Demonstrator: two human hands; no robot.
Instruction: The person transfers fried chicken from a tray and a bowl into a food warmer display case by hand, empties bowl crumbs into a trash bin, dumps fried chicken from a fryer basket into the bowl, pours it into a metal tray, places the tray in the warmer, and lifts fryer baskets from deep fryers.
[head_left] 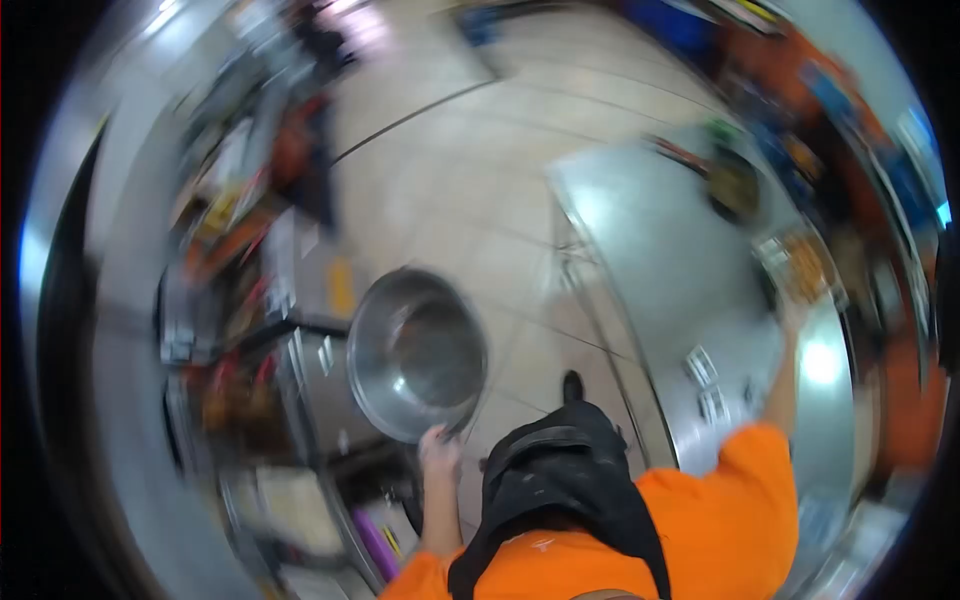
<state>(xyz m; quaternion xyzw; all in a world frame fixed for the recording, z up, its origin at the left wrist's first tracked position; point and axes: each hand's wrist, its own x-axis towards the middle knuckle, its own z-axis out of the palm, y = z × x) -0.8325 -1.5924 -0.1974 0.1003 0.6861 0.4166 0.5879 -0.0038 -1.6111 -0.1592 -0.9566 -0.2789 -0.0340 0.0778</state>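
Bright overhead light; glare spots on steel worktop [650, 250], highlights inside metal bowl [417, 355]. Motion blur throughout, shelving [250, 300] smeared. Fisheye curvature, black corners.

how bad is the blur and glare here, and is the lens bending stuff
Head view: motion blur smears the shelving at left and softens the right hand; white glare patches sit on the metal table, with a small glint inside the metal bowl; wide-angle distortion curves the outer areas, and the corners go black.
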